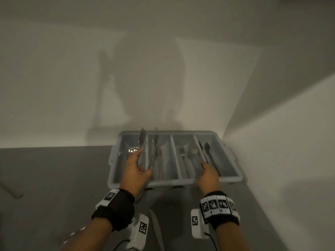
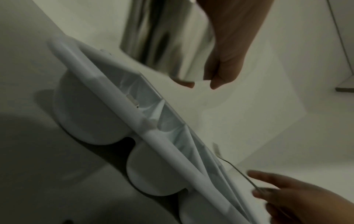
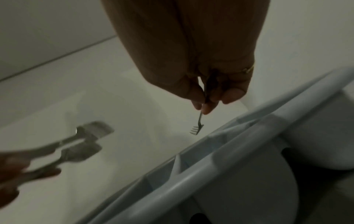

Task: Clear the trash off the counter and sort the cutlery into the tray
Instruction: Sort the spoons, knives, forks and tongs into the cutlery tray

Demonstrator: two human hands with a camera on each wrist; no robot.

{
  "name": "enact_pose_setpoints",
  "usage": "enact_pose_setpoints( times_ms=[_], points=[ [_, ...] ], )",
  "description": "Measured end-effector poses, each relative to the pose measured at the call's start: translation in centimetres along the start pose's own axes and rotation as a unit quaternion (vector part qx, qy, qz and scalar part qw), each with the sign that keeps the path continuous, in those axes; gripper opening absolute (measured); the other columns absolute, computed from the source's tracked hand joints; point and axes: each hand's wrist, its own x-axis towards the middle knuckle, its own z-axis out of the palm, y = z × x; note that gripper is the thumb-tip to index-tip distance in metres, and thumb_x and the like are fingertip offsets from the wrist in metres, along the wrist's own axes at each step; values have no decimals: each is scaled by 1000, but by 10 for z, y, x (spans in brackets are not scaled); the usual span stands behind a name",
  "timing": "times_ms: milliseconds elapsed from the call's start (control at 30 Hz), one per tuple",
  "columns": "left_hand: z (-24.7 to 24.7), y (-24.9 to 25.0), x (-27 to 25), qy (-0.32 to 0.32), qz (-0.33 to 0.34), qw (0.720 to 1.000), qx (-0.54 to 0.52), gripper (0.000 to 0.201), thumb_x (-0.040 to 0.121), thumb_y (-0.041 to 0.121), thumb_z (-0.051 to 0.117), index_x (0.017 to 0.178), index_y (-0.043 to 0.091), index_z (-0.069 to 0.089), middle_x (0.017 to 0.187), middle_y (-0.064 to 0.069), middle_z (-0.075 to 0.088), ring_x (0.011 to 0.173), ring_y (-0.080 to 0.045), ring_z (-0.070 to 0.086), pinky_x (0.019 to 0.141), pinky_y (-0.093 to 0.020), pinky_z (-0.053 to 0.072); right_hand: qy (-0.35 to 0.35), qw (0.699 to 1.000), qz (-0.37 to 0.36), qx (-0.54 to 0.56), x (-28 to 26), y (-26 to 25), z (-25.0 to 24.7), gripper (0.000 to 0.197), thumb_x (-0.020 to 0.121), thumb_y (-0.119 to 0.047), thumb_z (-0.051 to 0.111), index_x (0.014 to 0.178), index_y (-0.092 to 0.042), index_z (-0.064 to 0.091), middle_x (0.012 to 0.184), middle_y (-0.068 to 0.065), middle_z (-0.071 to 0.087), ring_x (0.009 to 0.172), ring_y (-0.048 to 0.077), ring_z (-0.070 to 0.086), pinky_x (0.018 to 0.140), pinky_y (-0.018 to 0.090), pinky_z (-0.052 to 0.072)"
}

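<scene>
A grey four-compartment cutlery tray [image 1: 233, 171] sits in the counter's back right corner. My left hand [image 1: 144, 162] grips metal tongs [image 1: 154, 144] near their hinge end; their two arms point away from me above the tray's two left compartments. In the left wrist view the left hand [image 2: 203, 84] wraps the shiny tongs [image 2: 168, 37] above the tray [image 2: 114, 84]. My right hand [image 1: 204, 166] pinches a thin dark fork [image 1: 200, 147] over the rightmost compartment. In the right wrist view the fork [image 3: 199, 121] hangs tines down from the right hand [image 3: 205, 104]. Cutlery lies in all compartments.
A table knife [image 1: 155, 229] lies on the grey counter between my wrists. A pale object [image 1: 12, 192] lies at the counter's left edge of view. White walls stand behind and right of the tray.
</scene>
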Motion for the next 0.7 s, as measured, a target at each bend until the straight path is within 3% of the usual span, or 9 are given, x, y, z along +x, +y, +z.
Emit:
enact_pose_setpoints(
  times_ms=[67, 200, 300, 400, 467, 533, 567, 633, 700],
  points=[
    [13, 5, 3, 3, 2, 1000, 20, 60, 79, -2, 61, 130, 21, 41, 79, 12, 53, 45, -1, 49, 54, -17, 50, -57, 997, 0, -50, 22, -6, 11, 42, 87, -1, 44, 128, -8, 47, 129, 17, 52, 119, 33, 47, 102, 39, 38],
    [43, 23, 5, -12, 11, 999, 46, 53, 81, 5, 62, 126, 22, 42, 73, 4, 53, 44, 3, 51, 50, -16, 49, -151, 976, 2, -158, 51, -4, 30, 37, 87, -14, 53, 123, -10, 48, 129, 15, 52, 120, 32, 46, 99, 39, 43],
    [58, 29, 13, -27, -12, 999, 45, 45, 84, 11, 60, 124, 22, 43, 69, 3, 55, 45, 2, 51, 45, -11, 44, -201, 960, -1, -195, 55, -1, 40, 30, 91, -20, 44, 119, -11, 53, 124, 14, 58, 115, 30, 52, 98, 39, 46],
    [85, 38, 25, -55, -27, 998, 23, 43, 87, 17, 57, 127, 24, 43, 119, 7, 51, 97, -13, 62, 83, -27, 53, -247, 947, 2, -203, 56, -3, 36, 31, 93, -23, 43, 119, -13, 54, 127, 10, 56, 119, 28, 50, 102, 39, 41],
    [109, 47, 34, -84, -56, 995, -12, 41, 88, 17, 56, 126, 23, 44, 118, 13, 49, 102, -22, 60, 89, -40, 54, -273, 948, -19, -162, 52, -1, 27, 33, 92, -21, 46, 124, -15, 51, 131, 10, 53, 121, 27, 49, 105, 41, 40],
    [141, 53, 50, -121, -94, 988, -37, 39, 87, 16, 56, 125, 19, 46, 112, 11, 51, 95, -22, 62, 86, -43, 55, -243, 966, -72, -48, 41, 17, 18, 29, 86, -24, 54, 114, -29, 57, 124, 12, 59, 116, 28, 54, 102, 46, 43],
    [157, 52, 60, -141, -102, 984, -29, 40, 86, 18, 58, 125, 18, 47, 119, 5, 52, 101, -25, 61, 92, -45, 52, -161, 982, -94, 16, 32, 31, 13, 27, 80, -25, 60, 104, -37, 61, 117, 11, 64, 111, 28, 58, 100, 46, 46],
    [191, 49, 77, -186, -116, 976, 5, 44, 85, 19, 59, 127, 14, 47, 129, -2, 49, 116, -27, 53, 105, -37, 42, 8, 992, -125, 25, 9, 69, 5, 30, 69, -16, 74, 96, -26, 67, 106, 7, 70, 101, 24, 63, 95, 39, 48],
    [222, 44, 90, -210, -134, 967, 50, 52, 84, 18, 60, 132, 7, 42, 132, -8, 51, 121, -27, 51, 103, -30, 40, 82, 990, -112, 2, -16, 102, -5, 24, 70, -7, 67, 93, -13, 71, 104, 8, 70, 99, 27, 63, 90, 37, 46]
  ],
)
